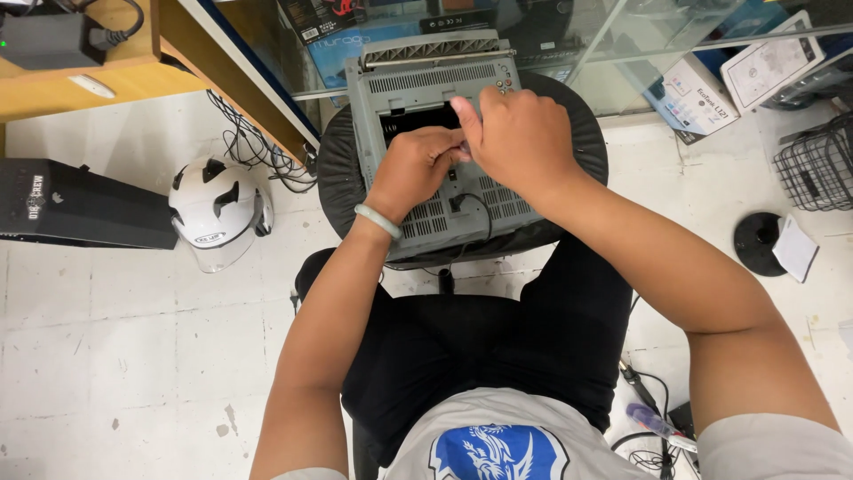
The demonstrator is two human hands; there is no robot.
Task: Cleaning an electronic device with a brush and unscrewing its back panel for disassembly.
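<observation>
grey electronics unit (418, 98) lay on black stool (586, 133); left hand (416, 164) and right hand (520, 133) pinched something unseen at its middle.

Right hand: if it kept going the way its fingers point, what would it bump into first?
The right hand points left and a little down across the grey machine. Its fingertips already meet the left hand, so that hand would probably be bumped first. Exactly how high each hand sits is hard to tell from above.
</observation>
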